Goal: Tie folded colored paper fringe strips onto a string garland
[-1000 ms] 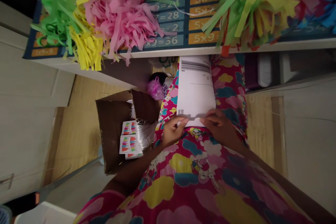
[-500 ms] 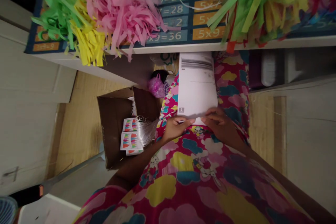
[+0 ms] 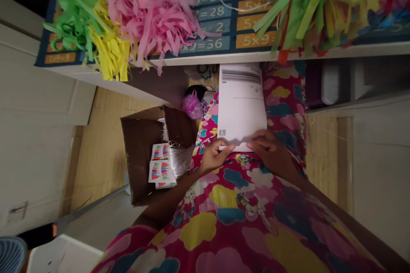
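Note:
A white printed sheet of paper (image 3: 241, 113) with a barcode-like striped block at its far end lies on my lap, partly under the table edge. Its near edge is curled or folded up towards me. My left hand (image 3: 215, 154) pinches the near left corner between thumb and fingers. At the near right corner my right hand (image 3: 268, 148) grips the same edge, thumb and fingertips on the fold. Some of the fingers are hidden under the paper.
On the table (image 3: 179, 59) above lie pink paper fringe (image 3: 153, 17), green and yellow strips, and a second multicoloured fringe bundle (image 3: 326, 4). At left stands an open cardboard box (image 3: 141, 153) holding printed cards (image 3: 162, 170) and white strings. A pink plastic bag (image 3: 192, 106) sits beyond it.
My left thumb and fingers have slid slightly left along the paper's near edge, and more of the fold shows between my hands. The whole view has shifted a little.

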`<state>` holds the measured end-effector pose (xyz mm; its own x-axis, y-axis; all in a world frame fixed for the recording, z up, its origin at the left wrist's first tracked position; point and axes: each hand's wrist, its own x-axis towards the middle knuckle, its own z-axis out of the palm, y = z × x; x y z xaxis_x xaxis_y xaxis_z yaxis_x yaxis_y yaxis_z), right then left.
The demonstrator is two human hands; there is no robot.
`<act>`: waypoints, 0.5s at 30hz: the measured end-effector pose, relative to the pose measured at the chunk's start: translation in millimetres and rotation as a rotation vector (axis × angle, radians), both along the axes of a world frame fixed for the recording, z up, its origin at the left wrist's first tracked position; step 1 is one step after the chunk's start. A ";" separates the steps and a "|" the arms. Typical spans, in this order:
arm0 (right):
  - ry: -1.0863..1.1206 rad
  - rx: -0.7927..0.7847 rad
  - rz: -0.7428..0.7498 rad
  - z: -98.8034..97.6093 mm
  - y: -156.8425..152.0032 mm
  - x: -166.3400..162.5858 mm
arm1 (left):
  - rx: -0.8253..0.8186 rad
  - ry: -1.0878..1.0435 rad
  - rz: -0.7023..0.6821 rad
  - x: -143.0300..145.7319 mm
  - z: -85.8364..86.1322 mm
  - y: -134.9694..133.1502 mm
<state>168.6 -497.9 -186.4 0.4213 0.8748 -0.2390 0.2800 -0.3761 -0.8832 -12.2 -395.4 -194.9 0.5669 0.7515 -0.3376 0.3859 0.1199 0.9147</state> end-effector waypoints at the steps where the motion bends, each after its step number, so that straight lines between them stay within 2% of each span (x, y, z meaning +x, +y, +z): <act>1: 0.004 -0.006 0.000 -0.1 -0.1 0.2 | 0.007 0.005 0.001 0.0 -0.8 -0.8; 8: 0.002 -0.038 -0.085 -0.7 5.2 -3.6 | 0.141 -0.100 0.111 2.4 -9.8 -7.5; 15: -0.009 -0.087 -0.082 0.1 8.6 -5.8 | 0.229 -0.101 0.046 4.1 -12.8 -9.0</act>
